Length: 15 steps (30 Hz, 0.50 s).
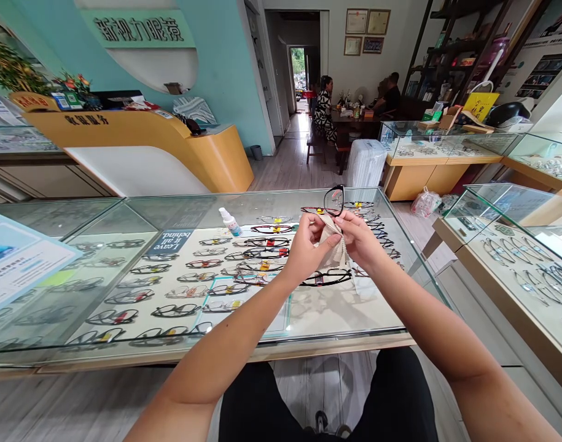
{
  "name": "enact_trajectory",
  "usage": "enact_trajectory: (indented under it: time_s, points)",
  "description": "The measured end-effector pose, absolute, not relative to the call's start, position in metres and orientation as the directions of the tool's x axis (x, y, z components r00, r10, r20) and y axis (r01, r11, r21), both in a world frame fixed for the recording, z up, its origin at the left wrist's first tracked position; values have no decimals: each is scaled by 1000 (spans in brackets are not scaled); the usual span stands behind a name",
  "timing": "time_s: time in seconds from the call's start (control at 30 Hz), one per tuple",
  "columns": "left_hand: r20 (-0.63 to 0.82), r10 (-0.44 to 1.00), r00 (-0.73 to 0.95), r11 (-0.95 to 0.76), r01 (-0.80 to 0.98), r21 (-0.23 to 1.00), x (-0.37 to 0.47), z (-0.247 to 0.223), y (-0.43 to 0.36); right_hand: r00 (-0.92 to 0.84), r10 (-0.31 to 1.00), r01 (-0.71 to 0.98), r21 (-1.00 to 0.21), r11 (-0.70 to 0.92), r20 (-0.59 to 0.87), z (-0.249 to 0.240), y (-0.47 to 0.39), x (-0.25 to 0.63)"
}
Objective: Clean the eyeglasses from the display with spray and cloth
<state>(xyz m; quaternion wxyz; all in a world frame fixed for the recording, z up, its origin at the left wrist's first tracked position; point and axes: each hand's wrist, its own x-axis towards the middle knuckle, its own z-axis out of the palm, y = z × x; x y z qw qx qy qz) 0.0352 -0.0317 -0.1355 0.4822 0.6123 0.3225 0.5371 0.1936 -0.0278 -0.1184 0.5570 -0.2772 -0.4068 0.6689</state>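
Observation:
Above the glass display case (354, 313), both of my hands are close together around a pair of dark-framed eyeglasses (335, 200). One lens stands upright above my fingers; the rest of the frame is partly hidden by them. My left hand (312, 240) is closed on a beige cleaning cloth (332, 245), thumb pressed against it near the glasses. With its fingers bent, my right hand (358, 238) grips the glasses at their lower edge, touching the cloth too. A white spray bottle (230, 222) stands upright on the case top, left of my hands.
Under the glass lie rows of eyeglasses (175, 310). A light blue printed sheet (23, 258) juts in at the left. Another display case (524, 258) stands to my right. Two people sit at a dark table (349, 116) at the back, near a wrapped suitcase (367, 162).

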Motion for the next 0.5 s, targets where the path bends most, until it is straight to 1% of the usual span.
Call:
enact_trajectory:
  time_s: [0.1, 0.17, 0.33, 0.5]
  points:
    - [206, 925, 320, -159, -167, 973, 36, -135, -30, -231, 972, -531, -844, -79, 54, -119, -26, 193]
    - [185, 917, 353, -130, -174, 976, 36, -134, -29, -228, 972, -533, -842, -78, 54, -118, -26, 193]
    - [224, 891, 394, -176, -154, 972, 34, -134, -29, -252, 967, -529, -843, -100, 43, -116, -27, 192]
    - [284, 876, 391, -255, -124, 959, 32, -137, -29, -252, 967, -528, -842, -111, 31, -122, -25, 193]
